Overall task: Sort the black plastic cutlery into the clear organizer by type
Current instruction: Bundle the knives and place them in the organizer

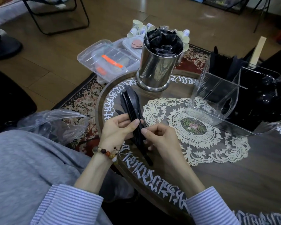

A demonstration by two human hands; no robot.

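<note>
A bundle of black plastic cutlery (131, 101) points away from me over the round table's left side. My left hand (117, 129) holds the bundle from the left, thumb across the handles. My right hand (159, 137) pinches the handles from the right, fingers curled round them. The clear organizer (217, 95) stands at the right, tilted, with its near compartments see-through and dark cutlery standing in its far ones. A steel canister (157, 65) behind the bundle is stuffed with black wrapped packets.
A lace doily (196, 127) lies in the table's middle. A black tray (266, 95) sits behind the organizer at the right edge. A clear lidded box (107, 59) with an orange tool lies far left. A crumpled plastic bag (55, 122) rests by my left knee.
</note>
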